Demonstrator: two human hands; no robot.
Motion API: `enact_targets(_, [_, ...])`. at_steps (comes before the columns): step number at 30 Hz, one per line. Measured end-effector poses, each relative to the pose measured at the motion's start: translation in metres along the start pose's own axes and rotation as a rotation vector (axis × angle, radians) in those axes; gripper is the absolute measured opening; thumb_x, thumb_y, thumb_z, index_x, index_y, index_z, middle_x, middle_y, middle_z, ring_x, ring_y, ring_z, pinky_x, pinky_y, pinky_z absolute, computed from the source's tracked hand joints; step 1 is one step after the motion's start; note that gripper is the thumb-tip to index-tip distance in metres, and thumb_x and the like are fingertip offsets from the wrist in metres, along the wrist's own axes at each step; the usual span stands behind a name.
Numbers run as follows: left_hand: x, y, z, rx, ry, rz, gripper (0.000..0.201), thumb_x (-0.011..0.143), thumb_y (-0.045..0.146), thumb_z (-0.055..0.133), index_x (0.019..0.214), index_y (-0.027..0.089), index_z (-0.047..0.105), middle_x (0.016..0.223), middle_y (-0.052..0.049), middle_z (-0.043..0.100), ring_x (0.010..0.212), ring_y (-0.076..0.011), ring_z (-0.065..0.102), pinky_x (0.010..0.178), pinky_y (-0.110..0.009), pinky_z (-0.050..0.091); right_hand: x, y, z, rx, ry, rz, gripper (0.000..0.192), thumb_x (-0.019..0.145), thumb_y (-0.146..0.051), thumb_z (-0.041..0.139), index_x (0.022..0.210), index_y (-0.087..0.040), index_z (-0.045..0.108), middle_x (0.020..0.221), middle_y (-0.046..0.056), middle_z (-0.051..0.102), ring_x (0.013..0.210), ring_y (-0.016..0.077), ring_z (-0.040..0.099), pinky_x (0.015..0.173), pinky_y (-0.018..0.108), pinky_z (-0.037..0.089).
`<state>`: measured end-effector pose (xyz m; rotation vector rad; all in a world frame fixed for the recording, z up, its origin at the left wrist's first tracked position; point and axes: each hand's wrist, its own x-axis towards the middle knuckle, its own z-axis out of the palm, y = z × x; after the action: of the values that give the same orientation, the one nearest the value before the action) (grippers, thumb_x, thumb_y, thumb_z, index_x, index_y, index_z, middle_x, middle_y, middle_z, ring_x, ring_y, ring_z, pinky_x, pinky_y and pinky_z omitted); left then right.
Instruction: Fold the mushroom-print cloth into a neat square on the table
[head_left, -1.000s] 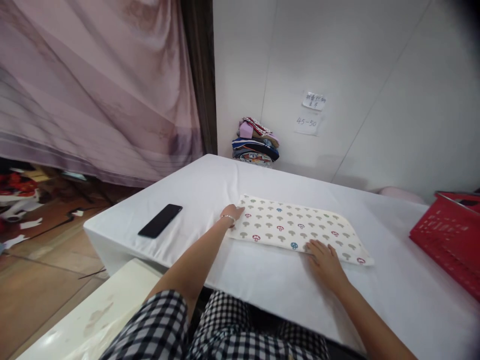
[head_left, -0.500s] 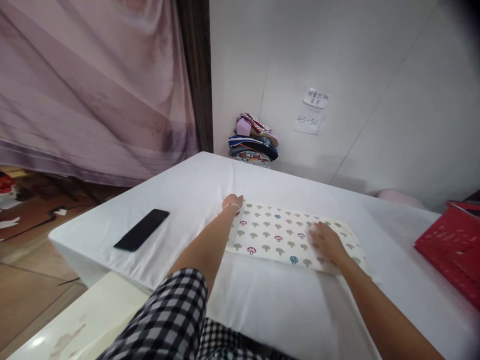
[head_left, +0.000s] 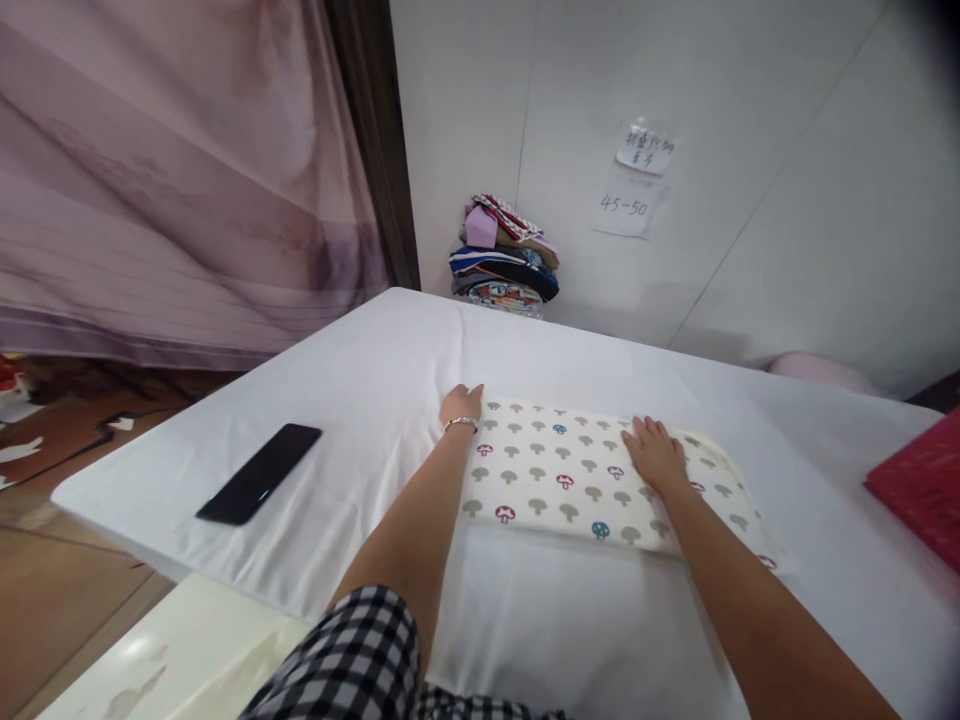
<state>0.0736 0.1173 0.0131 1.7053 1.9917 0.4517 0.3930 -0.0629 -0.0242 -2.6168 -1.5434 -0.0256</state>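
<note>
- The mushroom-print cloth (head_left: 536, 458) lies flat in front of me on the worktop (head_left: 555, 620), which wears a white cover. It makes a long cream strip running from left to right, dotted with grey, red and blue-green mushrooms.
- My left grip (head_left: 460, 405) is at the far left corner of the cloth, fingers pointing away from me. I cannot tell whether they pinch the edge or only press on it.
- My right grip (head_left: 655, 453) rests on top of the cloth, right of its middle and toward its far edge. The fingers are apart and laid out, palm down, closed on nothing.
- A bracelet (head_left: 461, 424) circles my left wrist, and a black-and-white checked sleeve (head_left: 356, 655) covers that arm above the elbow.
- A black phone (head_left: 261, 474) lies on the worktop to the left of the cloth, well apart from it.
- To the right, a red container (head_left: 919, 485) is cut off by the edge of my view.
- Beyond the far edge stands a pile of folded fabrics (head_left: 504, 262), close to the pale wall (head_left: 735, 150).
- Two handwritten papers (head_left: 626, 208) hang on that wall, the lower one reading "45-50".
- A pinkish curtain (head_left: 187, 180) drapes down at the left.
</note>
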Motion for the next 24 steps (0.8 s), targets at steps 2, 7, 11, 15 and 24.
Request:
enact_targets(2, [-0.001,0.001,-0.001,0.003,0.015,-0.011,0.044,0.086,0.053,0.036,0.107,0.021,0.058,0.112,-0.012,0.063,0.102,-0.0261,0.058,0.077,-0.034,0.044,0.0,0.001,0.0,-0.004,0.01,-0.011,0.056,0.091,-0.047,0.021,0.138,-0.021,0.035,0.147,0.009,0.029,0.135,0.0265,0.022,0.104,0.05,0.022])
enact_targets(7, [-0.004,0.003,0.001,0.037,0.035,-0.012,0.037,0.087,0.047,0.037,0.103,0.021,0.058,0.108,-0.012,0.064,0.101,-0.0268,0.058,0.079,-0.037,0.044,0.0,0.002,0.0,-0.007,0.021,-0.05,0.052,0.091,-0.044,0.025,0.137,-0.022,0.036,0.146,0.009,0.03,0.135,0.0271,0.022,0.104,0.051,0.023])
enact_targets(11, [-0.003,0.004,0.003,0.064,0.045,0.009,0.034,0.087,0.043,0.038,0.102,0.02,0.058,0.108,-0.014,0.063,0.102,-0.0282,0.058,0.081,-0.04,0.045,-0.001,-0.002,-0.003,0.011,-0.01,-0.009,0.054,0.092,-0.046,0.022,0.139,-0.022,0.033,0.148,0.007,0.027,0.136,0.0252,0.02,0.106,0.05,0.02])
enact_targets(15, [-0.004,0.006,0.002,0.103,0.071,0.027,0.035,0.088,0.042,0.038,0.104,0.018,0.057,0.11,-0.015,0.062,0.103,-0.0283,0.058,0.081,-0.042,0.046,-0.002,-0.006,-0.008,0.032,-0.023,0.016,0.054,0.092,-0.046,0.023,0.139,-0.021,0.032,0.148,0.007,0.025,0.136,0.0246,0.018,0.107,0.049,0.017])
enact_targets(24, [-0.004,0.015,-0.001,0.156,0.106,0.043,0.044,0.084,0.042,0.037,0.112,0.013,0.056,0.122,-0.02,0.052,0.106,-0.0341,0.054,0.082,-0.048,0.046,-0.002,-0.011,-0.018,0.093,-0.05,0.008,0.054,0.092,-0.048,0.023,0.14,-0.022,0.03,0.15,0.007,0.021,0.137,0.0245,0.013,0.108,0.048,0.009])
